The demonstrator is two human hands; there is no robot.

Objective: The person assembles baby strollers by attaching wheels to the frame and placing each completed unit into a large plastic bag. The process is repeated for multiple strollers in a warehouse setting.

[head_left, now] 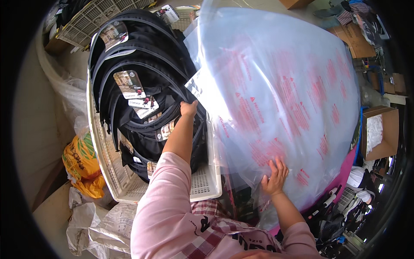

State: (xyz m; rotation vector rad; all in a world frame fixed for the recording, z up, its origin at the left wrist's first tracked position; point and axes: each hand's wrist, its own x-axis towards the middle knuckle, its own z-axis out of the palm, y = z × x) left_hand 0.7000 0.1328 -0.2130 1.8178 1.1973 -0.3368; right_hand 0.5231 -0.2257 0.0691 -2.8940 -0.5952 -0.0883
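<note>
My left hand (pixel 188 108) reaches into a white plastic basket (pixel 206 185) and is closed on the edge of a black fabric item (pixel 172 97) with a curved rim. Several like it are stacked in the basket, with printed cardboard hang tags (pixel 129 85) on them. To the right, my right hand (pixel 274 177) rests with fingers spread on a broad pile of clear plastic bags (pixel 276 99) printed in red. The bags overlap the basket's right side.
A yellow-orange plastic sack (pixel 82 162) and crumpled clear sheeting (pixel 103 228) lie left of the basket. Another crate (pixel 88 21) stands at the far left. Along the right are an open cardboard box (pixel 383 149) with white contents and a pink surface (pixel 345 168) under the bags.
</note>
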